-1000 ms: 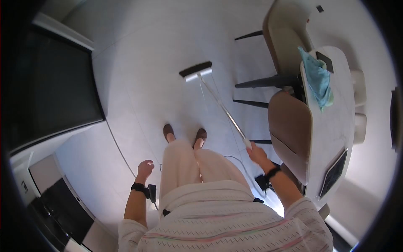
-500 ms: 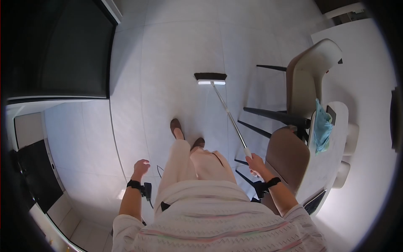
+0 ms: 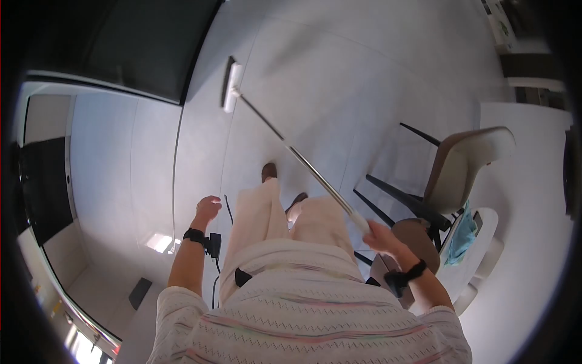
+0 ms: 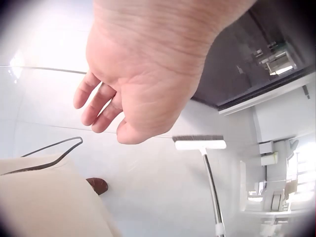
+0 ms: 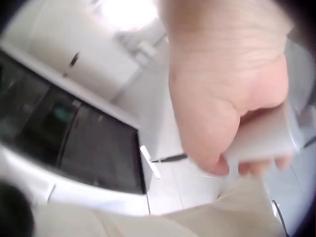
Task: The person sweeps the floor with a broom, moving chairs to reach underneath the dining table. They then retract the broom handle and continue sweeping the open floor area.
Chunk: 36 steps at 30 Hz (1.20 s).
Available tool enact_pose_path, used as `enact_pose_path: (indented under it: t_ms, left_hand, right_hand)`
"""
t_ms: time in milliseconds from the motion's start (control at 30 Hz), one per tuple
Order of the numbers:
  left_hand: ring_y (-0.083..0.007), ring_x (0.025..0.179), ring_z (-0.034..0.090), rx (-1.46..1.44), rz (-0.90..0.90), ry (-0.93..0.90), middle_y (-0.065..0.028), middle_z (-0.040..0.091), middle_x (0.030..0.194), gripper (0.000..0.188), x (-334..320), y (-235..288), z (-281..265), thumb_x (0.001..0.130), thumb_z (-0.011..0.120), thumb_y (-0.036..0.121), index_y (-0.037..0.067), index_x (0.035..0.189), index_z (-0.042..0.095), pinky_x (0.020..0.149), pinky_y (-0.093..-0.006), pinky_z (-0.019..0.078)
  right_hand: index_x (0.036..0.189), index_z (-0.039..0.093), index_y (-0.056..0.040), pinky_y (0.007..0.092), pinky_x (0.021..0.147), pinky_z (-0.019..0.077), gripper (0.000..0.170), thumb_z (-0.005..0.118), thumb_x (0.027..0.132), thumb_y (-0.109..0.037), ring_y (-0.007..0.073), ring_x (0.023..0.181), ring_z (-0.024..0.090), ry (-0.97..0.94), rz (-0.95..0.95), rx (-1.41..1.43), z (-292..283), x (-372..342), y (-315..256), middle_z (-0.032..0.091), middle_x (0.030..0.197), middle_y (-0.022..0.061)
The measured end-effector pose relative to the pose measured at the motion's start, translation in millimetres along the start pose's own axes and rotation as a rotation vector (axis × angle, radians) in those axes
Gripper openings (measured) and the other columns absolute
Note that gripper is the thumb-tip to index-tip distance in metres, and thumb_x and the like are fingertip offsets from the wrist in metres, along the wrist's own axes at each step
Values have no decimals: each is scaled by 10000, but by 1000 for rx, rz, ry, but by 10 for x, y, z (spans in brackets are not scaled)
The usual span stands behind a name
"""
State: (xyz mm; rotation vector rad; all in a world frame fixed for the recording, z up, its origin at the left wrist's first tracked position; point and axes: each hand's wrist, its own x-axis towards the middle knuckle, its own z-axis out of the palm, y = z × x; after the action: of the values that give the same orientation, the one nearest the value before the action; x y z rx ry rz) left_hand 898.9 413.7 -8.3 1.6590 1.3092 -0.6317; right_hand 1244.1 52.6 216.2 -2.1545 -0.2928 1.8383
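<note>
My right hand [image 3: 384,236] grips the white end of a broom's long silver handle [image 3: 309,170], out to the right of the legs. In the right wrist view, fingers and thumb wrap round that white grip [image 5: 266,138]. The broom's white head [image 3: 232,85], edged with dark bristles, lies ahead and to the left, turned nearly lengthwise. My left hand [image 3: 208,208] hangs beside the left thigh with loosely bent fingers and nothing in it. In the left wrist view, the broom head [image 4: 200,144] appears beyond that hand.
A dark glass panel [image 3: 121,48] stands at the upper left, close to the broom head. Beige chairs with dark legs [image 3: 454,164] and a white table [image 3: 491,218] bearing a blue cloth [image 3: 462,238] are at the right. Pale tiled floor [image 3: 303,79] stretches ahead.
The broom head has swung left from near the middle, turning from crosswise to lengthwise. Chairs and table have shifted down and right in view. The right hand keeps its hold; the left stays free.
</note>
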Motion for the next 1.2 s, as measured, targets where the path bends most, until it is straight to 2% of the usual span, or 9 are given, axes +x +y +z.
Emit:
enact_pose_path:
  t_ms: [33, 167, 400, 567, 700, 800, 867, 967, 1200]
  left_hand:
    - [-229, 929, 598, -27, -1, 9, -94, 646, 950, 306, -21, -60, 13, 683, 591, 227, 90, 952, 646, 841, -324, 456]
    - [-231, 921, 600, -60, -86, 31, -104, 645, 943, 304, -195, -128, 46, 679, 599, 214, 87, 951, 646, 821, -319, 463]
    - [-209, 780, 614, -278, -282, 156, -100, 650, 862, 284, -533, -13, 371, 679, 604, 162, 77, 948, 644, 722, -308, 482]
    - [-128, 603, 577, -473, -406, 141, -94, 637, 786, 265, -681, 545, 765, 697, 594, 126, 77, 953, 643, 546, -273, 476]
    - [-201, 700, 606, -401, -314, 148, -111, 644, 795, 286, -515, 1051, 1210, 694, 597, 155, 74, 965, 639, 651, -311, 484]
    - [-234, 753, 611, -399, -293, 160, -127, 646, 810, 300, -430, 1538, 1319, 692, 597, 177, 71, 970, 636, 706, -328, 477]
    - [-236, 759, 613, -456, -310, 165, -130, 646, 813, 301, -486, 1842, 1298, 693, 595, 181, 72, 971, 636, 713, -329, 477]
    - [-238, 764, 615, -495, -319, 170, -133, 647, 814, 307, -449, 1929, 1410, 691, 593, 185, 72, 974, 634, 718, -330, 477]
    - [-221, 730, 610, -434, -324, 184, -122, 645, 779, 315, -453, 1915, 1658, 693, 585, 179, 62, 982, 627, 678, -324, 479]
  right_hand:
    - [1166, 418, -79, 427, 660, 462, 416, 558, 793, -195, 333, 733, 605, 297, -232, -472, 38, 137, -145, 610, 816, 179]
    - [1073, 465, -65, 447, 674, 455, 367, 535, 807, -307, 372, 775, 583, 83, -251, -634, 118, 785, -848, 603, 818, 203]
    - [861, 594, -38, 432, 710, 462, 351, 535, 793, -377, 323, 823, 595, 109, -345, -1076, -437, 2001, -1211, 618, 825, 192]
    - [876, 611, -25, 426, 726, 459, 456, 497, 805, -462, 346, 833, 589, 62, -172, -1088, -2012, 2147, -1192, 621, 892, 162]
    - [717, 601, 13, 417, 556, 444, 502, 513, 789, -476, 323, 599, 590, 247, -206, -1098, -3643, 1906, -803, 583, 601, 164]
    - [649, 548, 13, 366, 443, 404, 474, 543, 792, -439, 217, 431, 505, 315, 166, -980, -4467, 1496, -973, 528, 551, 113]
    - [691, 587, 41, 408, 614, 446, 438, 553, 785, -385, 321, 639, 587, 470, 222, -858, -4670, 1098, -1235, 573, 630, 194]
    - [743, 588, 41, 413, 616, 443, 430, 559, 800, -385, 326, 642, 585, 542, 37, -1067, -4814, 814, -1330, 577, 644, 194]
    - [756, 590, 11, 432, 636, 449, 472, 487, 838, -442, 358, 717, 591, 271, -50, -1125, -4288, 624, -1138, 596, 700, 203]
